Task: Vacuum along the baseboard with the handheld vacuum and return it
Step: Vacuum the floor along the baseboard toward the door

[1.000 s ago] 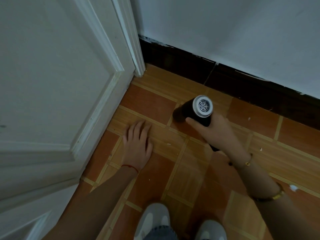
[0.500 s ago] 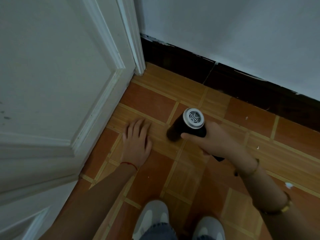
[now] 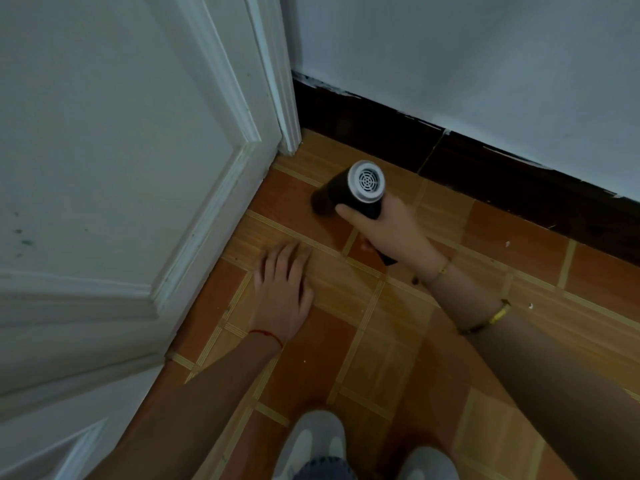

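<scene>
- Right hand (image 3: 391, 226) is wrapped tight round the grip of the black handheld vacuum with the round grey vented end cap (image 3: 353, 194), thumb lying across the body, fingers curled under and mostly hidden.
- The vacuum sits low over the orange-brown patterned tile floor (image 3: 388, 358), dark nozzle end angled down and left toward the tiles; whether the tip touches them I cannot tell, it is blurred.
- It sits near the dark brown baseboard (image 3: 485, 168) that runs under the pale wall (image 3: 467, 57), close to the corner by the white panelled door (image 3: 121, 168), but clear of both.
- Left hand (image 3: 282, 289) lies flat and spread on the floor, palm down, fingers pointing up toward the door edge, holding nothing.
- The two hands are apart, the left nearer the door, the right nearer the baseboard.
- Count: one vacuum, two hands, two pale grey shoes (image 3: 315, 441) at the bottom edge.
- One thin red string (image 3: 266, 336) on the left wrist; two gold-toned bracelets (image 3: 498, 315) on the right arm.
- A few small white specks (image 3: 508, 243) dot the tiles to the right.
</scene>
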The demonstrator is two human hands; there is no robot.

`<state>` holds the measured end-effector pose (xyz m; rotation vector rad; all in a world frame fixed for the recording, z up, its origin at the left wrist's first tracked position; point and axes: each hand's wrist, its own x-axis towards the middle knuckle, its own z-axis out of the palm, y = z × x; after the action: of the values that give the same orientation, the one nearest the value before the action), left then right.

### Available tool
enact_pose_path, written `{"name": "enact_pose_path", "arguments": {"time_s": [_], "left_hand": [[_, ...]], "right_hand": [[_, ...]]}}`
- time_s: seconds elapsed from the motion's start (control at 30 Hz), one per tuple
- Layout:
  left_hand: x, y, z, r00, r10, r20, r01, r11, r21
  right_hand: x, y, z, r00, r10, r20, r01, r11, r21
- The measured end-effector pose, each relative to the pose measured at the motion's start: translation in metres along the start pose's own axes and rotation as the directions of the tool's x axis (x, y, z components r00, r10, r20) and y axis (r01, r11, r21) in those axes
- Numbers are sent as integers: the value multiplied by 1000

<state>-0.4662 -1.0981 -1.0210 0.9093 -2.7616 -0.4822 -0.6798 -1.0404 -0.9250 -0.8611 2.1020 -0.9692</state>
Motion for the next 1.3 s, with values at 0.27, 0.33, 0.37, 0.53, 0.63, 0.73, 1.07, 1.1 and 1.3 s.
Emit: {"name": "enact_pose_path", "arguments": {"time_s": [0.27, 0.33, 0.37, 0.53, 0.63, 0.73, 1.07, 1.1, 1.3], "left_hand": [[-1, -1, 3, 1000, -22, 21, 22, 1000, 10], [-1, -1, 3, 1000, -22, 20, 22, 1000, 15], [0, -1, 3, 1000, -22, 19, 22, 1000, 17], [1, -1, 2, 1000, -27, 15, 27, 1000, -1], [2, -1, 1, 1000, -18, 24, 18, 1000, 3], [2, -1, 0, 999, -19, 34, 18, 1000, 11], [3, 0, 0, 1000, -5, 30, 4, 1000, 17], [3, -1, 0, 1000, -1, 31, 0, 1000, 20], [0, -5, 5, 999, 31, 7, -31, 997, 65]], "right_hand": [[34, -11, 15, 997, -54, 56, 49, 995, 89], [47, -20, 21, 983, -64, 174, 42, 991, 128], [53, -24, 24, 983, -72, 171, 50, 990, 134], [65, -31, 42, 991, -132, -23, 133, 988, 73], [60, -35, 44, 957, -130, 259, 91, 983, 159], [54, -37, 50, 902, -191, 388, 119, 972, 201], [53, -32, 61, 988, -137, 71, 121, 975, 188], [51, -31, 63, 983, -140, 117, 114, 973, 202], [35, -28, 75, 918, -152, 365, 66, 969, 238]]}}
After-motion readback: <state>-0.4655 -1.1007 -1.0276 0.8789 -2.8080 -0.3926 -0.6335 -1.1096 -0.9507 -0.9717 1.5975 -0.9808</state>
